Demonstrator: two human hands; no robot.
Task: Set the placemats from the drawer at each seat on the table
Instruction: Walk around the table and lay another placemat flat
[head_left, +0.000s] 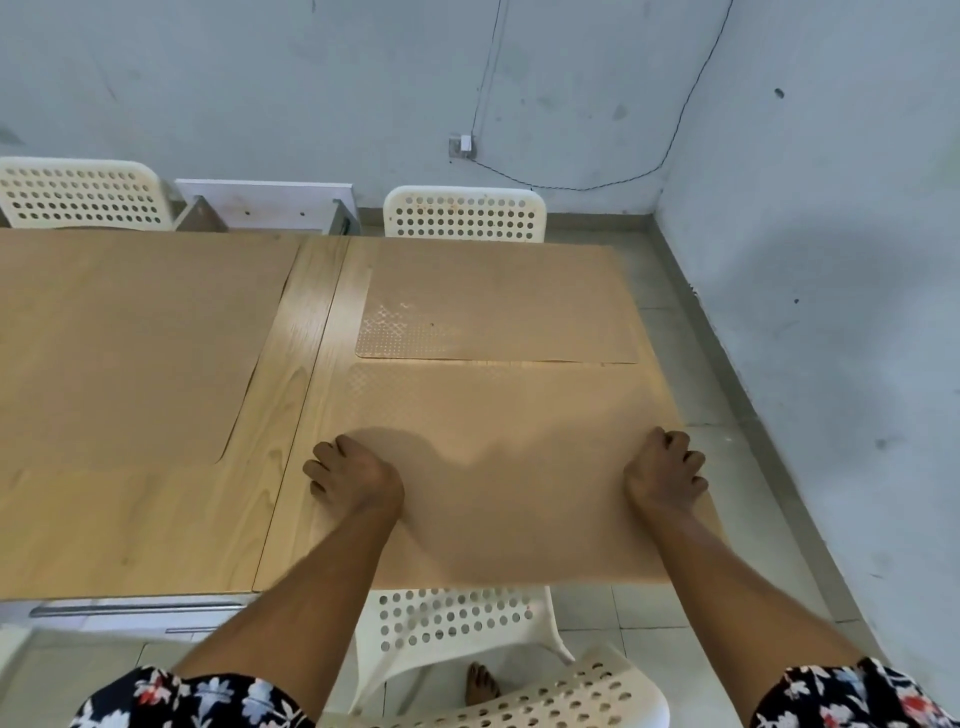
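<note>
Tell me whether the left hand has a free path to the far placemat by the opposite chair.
Probably yes. The left hand rests on the near placemat, and only bare mat lies between it and the far placemat, though it may take a lean.

Home dining corner: wooden table (156, 519), perforated white chairs (464, 214).

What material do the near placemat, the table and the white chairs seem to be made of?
Near placemat: probably thin, flexible plastic or vinyl, tan and matte; a fine embossed diamond texture shows near its far left corner.
Table: wood or wood-look laminate, light and smooth; streaked grain runs along it, with a faint sheen.
White chairs: apparently moulded plastic, slightly glossy; the backs are one piece with rows of round holes.
</note>
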